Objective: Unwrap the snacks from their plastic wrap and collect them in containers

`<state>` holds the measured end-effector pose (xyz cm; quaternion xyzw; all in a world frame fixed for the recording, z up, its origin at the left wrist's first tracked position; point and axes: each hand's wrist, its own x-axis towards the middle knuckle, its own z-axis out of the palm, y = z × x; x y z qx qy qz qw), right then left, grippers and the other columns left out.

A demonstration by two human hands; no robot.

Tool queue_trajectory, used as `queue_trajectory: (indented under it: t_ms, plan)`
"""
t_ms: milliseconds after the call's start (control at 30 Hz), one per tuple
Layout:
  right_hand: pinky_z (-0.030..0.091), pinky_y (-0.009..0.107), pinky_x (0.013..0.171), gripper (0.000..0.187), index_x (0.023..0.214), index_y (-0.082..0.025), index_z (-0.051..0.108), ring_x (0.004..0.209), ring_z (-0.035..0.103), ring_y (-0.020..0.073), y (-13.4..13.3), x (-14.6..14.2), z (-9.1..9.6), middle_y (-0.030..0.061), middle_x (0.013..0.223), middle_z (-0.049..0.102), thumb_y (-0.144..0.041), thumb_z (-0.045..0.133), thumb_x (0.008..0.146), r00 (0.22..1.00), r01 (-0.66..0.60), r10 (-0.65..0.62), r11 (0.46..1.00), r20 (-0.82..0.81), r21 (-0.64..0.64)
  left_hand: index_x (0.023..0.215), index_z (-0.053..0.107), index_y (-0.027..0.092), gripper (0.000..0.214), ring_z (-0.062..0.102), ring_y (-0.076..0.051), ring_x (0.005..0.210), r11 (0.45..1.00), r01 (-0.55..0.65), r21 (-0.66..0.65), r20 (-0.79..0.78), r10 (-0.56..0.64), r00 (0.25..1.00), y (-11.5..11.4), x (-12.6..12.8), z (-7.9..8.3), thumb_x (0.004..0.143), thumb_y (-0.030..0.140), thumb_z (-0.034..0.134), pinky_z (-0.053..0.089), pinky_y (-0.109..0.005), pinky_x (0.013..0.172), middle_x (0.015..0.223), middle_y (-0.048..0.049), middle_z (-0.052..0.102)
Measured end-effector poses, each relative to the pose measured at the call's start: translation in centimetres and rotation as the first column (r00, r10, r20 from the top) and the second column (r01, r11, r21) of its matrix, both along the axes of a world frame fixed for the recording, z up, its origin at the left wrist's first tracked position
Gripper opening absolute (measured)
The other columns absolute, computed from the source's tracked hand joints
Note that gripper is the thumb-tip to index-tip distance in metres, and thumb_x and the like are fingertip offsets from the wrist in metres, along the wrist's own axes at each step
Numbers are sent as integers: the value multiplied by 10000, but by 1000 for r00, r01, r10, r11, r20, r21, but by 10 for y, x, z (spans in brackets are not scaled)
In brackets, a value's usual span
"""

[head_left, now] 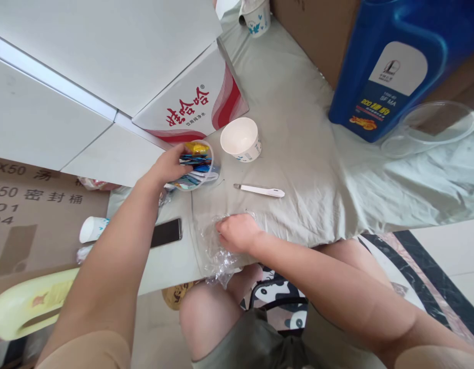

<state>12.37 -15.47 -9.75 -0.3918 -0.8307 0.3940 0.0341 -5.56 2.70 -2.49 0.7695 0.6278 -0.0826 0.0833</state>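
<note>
My left hand (pixel 170 165) reaches into a small clear plastic tub (pixel 198 165) filled with several colourful sachets, its fingers closed on some of them. My right hand (pixel 237 233) rests at the near table edge with its fingers curled on a crumpled clear plastic bag (pixel 217 256). A white paper cup (pixel 241 139) stands just right of the tub. A white pen-shaped tool (pixel 260 190) lies on the pale cloth (pixel 298 128) between the cup and my right hand.
A white carton with red lettering (pixel 194 105) stands behind the tub. A blue oil jug (pixel 398 61) and a clear plastic lid (pixel 432 128) are at the right. A black phone (pixel 166 232), a tipped paper cup (pixel 93 228), cardboard boxes and a yellow bottle (pixel 25 305) lie left.
</note>
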Motion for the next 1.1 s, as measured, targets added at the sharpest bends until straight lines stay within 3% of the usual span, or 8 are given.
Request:
queue_trajectory:
  t_ms: [233, 367, 567, 667, 733, 867, 967, 1100]
  plan:
    - [591, 421, 848, 339, 1169, -142, 720, 1105, 729, 315, -1, 0, -1, 175, 1155, 761, -190, 466, 950, 1000, 1, -1, 1000, 2, 5, 1186, 689, 205, 452, 664, -281, 1096, 991, 111, 81, 89, -118, 989, -13, -12, 4, 774, 360, 587, 518, -389, 997, 1220, -73, 722]
    - [589, 425, 861, 338, 1166, -145, 722, 1123, 721, 312, -3, -1, -1, 171, 1171, 757, -194, 468, 949, 1000, -3, 3, 1000, 11, 17, 1106, 765, 234, 423, 682, -281, 1083, 980, 193, 44, 31, -194, 981, -8, -9, -3, 828, 482, 565, 513, -385, 1005, 1192, -76, 739]
    - [583, 404, 852, 336, 1163, -146, 724, 1129, 717, 315, -6, -3, 0, 168, 1176, 753, -186, 474, 941, 1000, 4, -5, 1000, 17, 25, 1116, 758, 220, 332, 681, -370, 1128, 997, 59, -41, -170, -65, 983, -9, 27, 0, 820, 304, 633, 505, -506, 1018, 1142, -109, 753]
    - [575, 380, 817, 334, 1168, -168, 716, 1109, 720, 304, -7, 0, 0, 151, 1197, 747, -190, 453, 962, 1000, -16, 15, 999, 23, 35, 1125, 706, 188, 307, 677, -305, 1113, 954, 13, 299, 143, -58, 988, -54, 42, 14, 834, 254, 632, 491, -494, 1063, 1126, -68, 742]
    - [561, 362, 796, 331, 1169, -174, 701, 1084, 723, 291, -10, 5, -1, 140, 1216, 739, -191, 431, 978, 999, -23, 21, 997, 27, 68, 1024, 683, 189, 206, 699, -226, 975, 902, -90, 423, 436, -115, 893, -97, 44, 19, 896, 288, 556, 557, -418, 958, 1030, -41, 745]
    - [508, 331, 781, 330, 1153, -170, 675, 1044, 714, 268, -17, 22, -8, 127, 1217, 727, -217, 382, 1008, 998, 64, -67, 988, 12, 143, 925, 679, 241, 208, 721, -215, 883, 956, -54, 287, 679, -163, 716, -182, 32, -1, 903, 402, 549, 606, -393, 836, 927, -31, 752]
    - [467, 305, 802, 330, 1126, -163, 675, 1038, 692, 244, -19, 35, -16, 119, 1179, 733, -231, 373, 1011, 982, 189, -189, 970, -13, 150, 1180, 686, 236, 465, 682, -291, 1189, 987, 135, 81, 661, -155, 734, -228, 27, -36, 821, 531, 699, 557, -448, 1054, 1271, -90, 718]
    - [444, 287, 854, 316, 1074, -137, 678, 987, 669, 208, -15, 42, -24, 112, 1068, 748, -211, 384, 987, 949, 311, -297, 935, -104, 172, 1419, 571, 223, 783, 487, -356, 1448, 982, 186, -23, 553, -143, 821, -264, 32, -82, 724, 470, 833, 443, -502, 1206, 1553, -139, 520]
